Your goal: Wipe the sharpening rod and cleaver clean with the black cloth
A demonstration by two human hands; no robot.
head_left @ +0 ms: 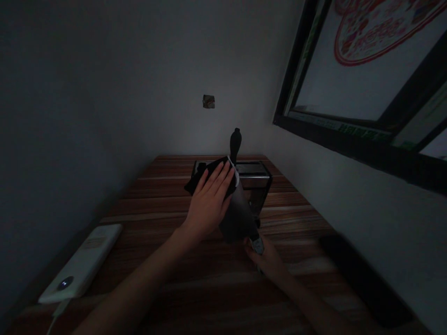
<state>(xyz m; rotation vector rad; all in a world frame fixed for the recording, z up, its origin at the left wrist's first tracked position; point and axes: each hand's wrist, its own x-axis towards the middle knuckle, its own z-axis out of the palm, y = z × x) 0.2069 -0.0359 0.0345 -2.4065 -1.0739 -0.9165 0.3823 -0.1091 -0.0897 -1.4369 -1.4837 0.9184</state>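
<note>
My right hand point(267, 258) is closed round the handle of a cleaver point(239, 216), whose broad grey blade is tilted up and to the left. My left hand point(211, 200) presses a black cloth point(199, 182) with a white edge against the upper part of the blade, fingers stretched over the cloth. Part of the blade is hidden behind that hand and the cloth. Directly behind stands a dark, metal-topped knife rack point(262, 170). A black handle point(235, 141) rises above the rack; its lower end is hidden.
On the wooden table point(139, 223), a white power bank point(84, 263) with a cable lies at the left. A long black object point(363, 279) lies at the right by the wall. A dark-framed window point(342, 97) is at upper right. The light is dim.
</note>
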